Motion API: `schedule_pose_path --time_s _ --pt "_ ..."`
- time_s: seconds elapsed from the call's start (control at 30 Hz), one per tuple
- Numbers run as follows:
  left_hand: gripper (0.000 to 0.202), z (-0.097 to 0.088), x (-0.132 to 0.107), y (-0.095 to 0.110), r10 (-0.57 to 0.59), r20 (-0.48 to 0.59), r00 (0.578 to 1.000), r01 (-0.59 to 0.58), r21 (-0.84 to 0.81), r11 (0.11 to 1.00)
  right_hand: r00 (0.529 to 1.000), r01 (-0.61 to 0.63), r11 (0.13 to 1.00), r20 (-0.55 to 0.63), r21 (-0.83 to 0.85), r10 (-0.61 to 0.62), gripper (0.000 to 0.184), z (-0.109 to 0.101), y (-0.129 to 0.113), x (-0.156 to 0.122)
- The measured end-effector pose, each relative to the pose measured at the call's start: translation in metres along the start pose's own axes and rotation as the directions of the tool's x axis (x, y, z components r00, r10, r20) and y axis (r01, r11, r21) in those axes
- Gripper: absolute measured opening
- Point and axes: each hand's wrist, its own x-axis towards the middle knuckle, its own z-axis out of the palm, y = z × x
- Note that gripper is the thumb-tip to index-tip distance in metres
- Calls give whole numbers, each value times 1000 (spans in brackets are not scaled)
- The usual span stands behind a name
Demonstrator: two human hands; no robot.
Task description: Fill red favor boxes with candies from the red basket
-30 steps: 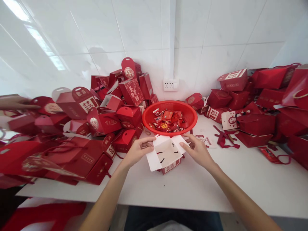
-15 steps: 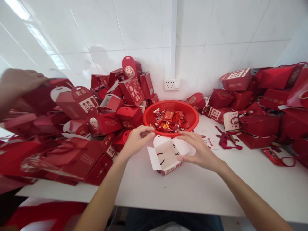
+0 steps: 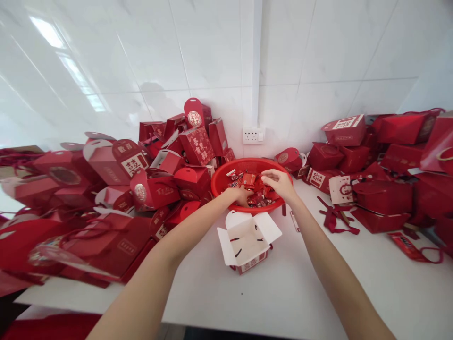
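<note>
An oval red plastic basket (image 3: 216, 182) holds small wrapped candies (image 3: 248, 180), mostly red. My left hand (image 3: 242, 195) reaches down among them, its fingers apart and partly buried. Over the basket's right side, my right hand (image 3: 278, 182) is close to the candies with its fingers bent and parted; I see nothing held in it. In front of the basket stands a small red gift box (image 3: 247, 241) with its white flaps spread. Dark cord ends show on its inner walls, and the rest of its inside is bare.
Red gift boxes (image 3: 155, 189) are heaped on the left of the white table (image 3: 283, 293), and more boxes (image 3: 382, 184) on the right. A dark red ribbon (image 3: 334, 217) and a red packet (image 3: 406, 245) lie near the right heap. A socket (image 3: 253, 136) is on the tiled wall.
Both my hands have moved from the gift box's flaps to the basket, the left one into the candies. Another person's hand at the far left has gone from view. The view has tilted up slightly.
</note>
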Motion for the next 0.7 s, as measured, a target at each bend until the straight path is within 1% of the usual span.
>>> schedule_pose_path --time_s 0.07,0.13,0.27,0.33,0.4,0.53,0.63,0.7 --pt "72 4 9 -2 -23 -10 1000 23 1 1000 998 -44 999 39 -7 44 15 5 7 3" --pt "67 4 16 -8 -18 -54 998 17 -22 1000 995 -81 996 63 -22 82 12 6 11 4" --pt "53 2 22 -24 -17 -204 979 -7 -116 993 991 -114 993 70 -38 117 11 5 13 2" --pt "44 2 24 -30 -23 -281 959 -32 -189 982 990 -123 992 66 -38 125 12 5 13 1" --pt "40 2 25 -33 -30 -352 935 -71 -272 960 989 -134 990 60 -37 136 14 5 14 1" --pt "42 0 25 -33 -48 -479 877 -192 -439 877 987 -159 987 18 -31 160 24 7 22 2" --pt "40 -3 20 -29 -25 -529 848 -311 -534 786 982 -189 981 -23 -29 189 40 7 28 5" --pt "43 -6 15 -26 1 -552 834 -379 -572 727 977 -213 977 -28 -29 213 52 8 29 5"
